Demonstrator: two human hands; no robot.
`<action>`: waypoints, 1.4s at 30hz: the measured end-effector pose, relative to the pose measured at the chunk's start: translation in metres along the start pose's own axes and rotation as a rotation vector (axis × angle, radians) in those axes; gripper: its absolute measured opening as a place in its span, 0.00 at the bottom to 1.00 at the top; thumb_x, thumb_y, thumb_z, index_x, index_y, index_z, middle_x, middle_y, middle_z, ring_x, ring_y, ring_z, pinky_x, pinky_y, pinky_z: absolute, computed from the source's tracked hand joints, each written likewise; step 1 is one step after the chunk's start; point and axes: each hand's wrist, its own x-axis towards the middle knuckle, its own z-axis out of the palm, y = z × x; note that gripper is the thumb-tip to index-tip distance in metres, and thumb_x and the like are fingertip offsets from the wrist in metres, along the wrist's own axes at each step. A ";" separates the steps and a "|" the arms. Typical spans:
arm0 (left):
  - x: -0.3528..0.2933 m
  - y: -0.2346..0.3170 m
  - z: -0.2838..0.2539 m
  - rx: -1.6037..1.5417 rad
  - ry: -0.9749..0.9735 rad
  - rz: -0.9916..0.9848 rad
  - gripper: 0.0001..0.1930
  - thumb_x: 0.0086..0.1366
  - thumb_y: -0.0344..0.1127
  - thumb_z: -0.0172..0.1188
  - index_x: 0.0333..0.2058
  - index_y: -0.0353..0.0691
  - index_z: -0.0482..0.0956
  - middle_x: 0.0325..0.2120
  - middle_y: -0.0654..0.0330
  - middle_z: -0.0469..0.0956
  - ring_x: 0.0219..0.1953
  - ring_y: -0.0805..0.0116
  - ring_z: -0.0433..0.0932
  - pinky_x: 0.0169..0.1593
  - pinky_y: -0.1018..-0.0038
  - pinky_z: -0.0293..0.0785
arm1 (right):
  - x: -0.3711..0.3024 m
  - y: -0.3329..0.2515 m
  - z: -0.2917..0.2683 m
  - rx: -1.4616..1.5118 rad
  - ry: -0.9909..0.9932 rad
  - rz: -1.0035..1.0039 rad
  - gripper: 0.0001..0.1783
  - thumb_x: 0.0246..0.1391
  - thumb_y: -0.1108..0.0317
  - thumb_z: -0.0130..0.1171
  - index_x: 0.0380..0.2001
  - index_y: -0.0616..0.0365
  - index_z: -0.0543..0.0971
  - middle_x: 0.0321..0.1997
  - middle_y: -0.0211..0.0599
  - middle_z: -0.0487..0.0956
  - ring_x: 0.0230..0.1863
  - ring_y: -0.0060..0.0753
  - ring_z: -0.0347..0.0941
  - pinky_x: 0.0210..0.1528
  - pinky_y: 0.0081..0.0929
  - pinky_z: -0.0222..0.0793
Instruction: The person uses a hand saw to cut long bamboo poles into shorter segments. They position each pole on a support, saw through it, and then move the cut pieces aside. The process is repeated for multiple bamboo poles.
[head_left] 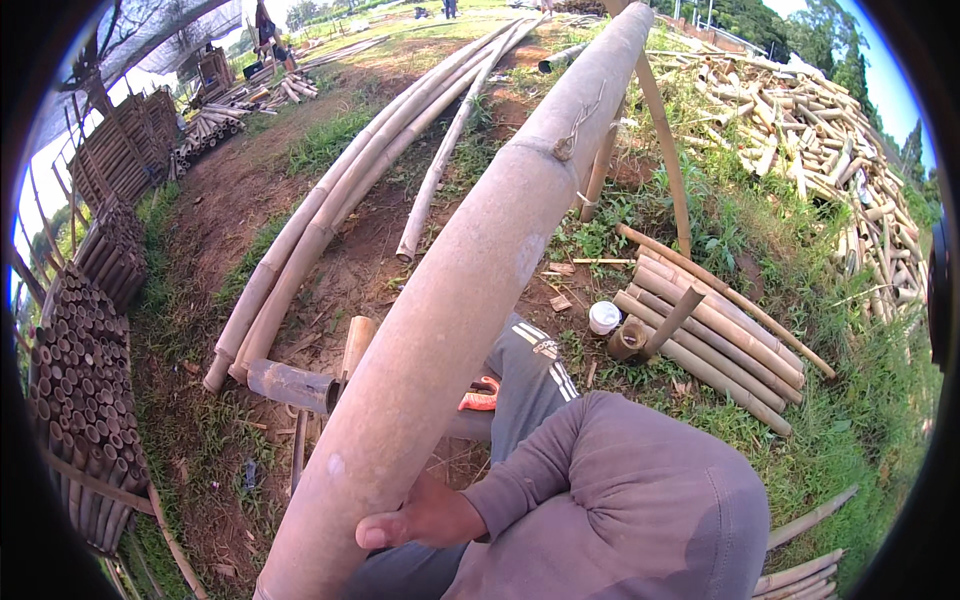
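Against the low part of a thick bamboo pole [455,290] rests the right hand [430,515], with its thumb on the near side and its fingers tucked out of sight behind the pole. The hand is bent partly round it, but I cannot tell how wide the fingers spread or how tight they squeeze. I cannot see the left hand, so I cannot say what it does. From the grip the pole goes up and away, and far past the hand its top end looks like it leans on wooden props [662,150]. Some bent wire [570,145] sits on the pole, well up from the hand. Just past the grip, partly behind the pole, are a leg in grey trousers [525,375] and an orange handle [480,396]. Up and left of the hand lie a dark tube [290,385] and, farther off, some long poles [320,215]. Up and right of it are a white tub [604,318] and a row of short bamboo pieces [715,335]. I think the step now is keeping the big pole steady, or getting it in place. The next move seems to need a firm hold, so the round pole does not roll or slip
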 end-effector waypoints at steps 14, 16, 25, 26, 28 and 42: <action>0.094 0.008 -0.084 -0.718 -0.005 -0.103 0.38 0.64 0.58 0.65 0.69 0.45 0.73 0.68 0.50 0.73 0.70 0.45 0.71 0.72 0.40 0.65 | 0.172 0.053 -0.025 -0.067 -0.053 -0.061 0.40 0.63 0.51 0.73 0.69 0.60 0.68 0.63 0.41 0.77 0.64 0.41 0.78 0.66 0.47 0.76; 0.088 -0.028 -0.073 -0.593 -0.088 -0.065 0.39 0.59 0.56 0.70 0.68 0.49 0.73 0.66 0.52 0.75 0.68 0.45 0.75 0.70 0.32 0.66 | 0.200 0.060 -0.049 -0.114 0.104 -0.035 0.41 0.62 0.48 0.74 0.69 0.57 0.69 0.64 0.40 0.77 0.64 0.41 0.77 0.65 0.48 0.77; 0.078 -0.181 0.029 -0.358 -0.003 -0.375 0.32 0.62 0.58 0.74 0.61 0.55 0.77 0.58 0.58 0.82 0.57 0.48 0.84 0.60 0.33 0.78 | 0.284 0.092 -0.271 -0.494 0.659 0.468 0.48 0.51 0.31 0.76 0.65 0.47 0.72 0.57 0.39 0.78 0.55 0.43 0.75 0.55 0.43 0.69; 0.070 -0.191 0.043 -0.307 0.023 -0.398 0.32 0.62 0.58 0.75 0.60 0.56 0.77 0.57 0.59 0.83 0.55 0.48 0.84 0.59 0.33 0.79 | 0.285 0.091 -0.290 -0.539 0.685 0.497 0.47 0.52 0.30 0.76 0.64 0.48 0.72 0.56 0.39 0.78 0.54 0.43 0.76 0.54 0.43 0.69; 0.055 -0.203 0.068 -0.179 0.107 -0.378 0.32 0.61 0.58 0.77 0.59 0.56 0.77 0.55 0.60 0.84 0.52 0.50 0.86 0.55 0.37 0.82 | 0.275 0.089 -0.307 -0.624 0.683 0.557 0.44 0.57 0.31 0.72 0.63 0.51 0.74 0.53 0.43 0.82 0.49 0.42 0.81 0.50 0.40 0.72; 0.040 -0.196 0.105 -0.130 0.141 -0.424 0.29 0.67 0.53 0.73 0.62 0.54 0.73 0.55 0.59 0.83 0.52 0.49 0.86 0.56 0.32 0.79 | 0.176 0.271 -0.242 -1.933 -1.184 -0.314 0.32 0.64 0.63 0.56 0.70 0.61 0.72 0.72 0.50 0.74 0.72 0.52 0.70 0.75 0.52 0.65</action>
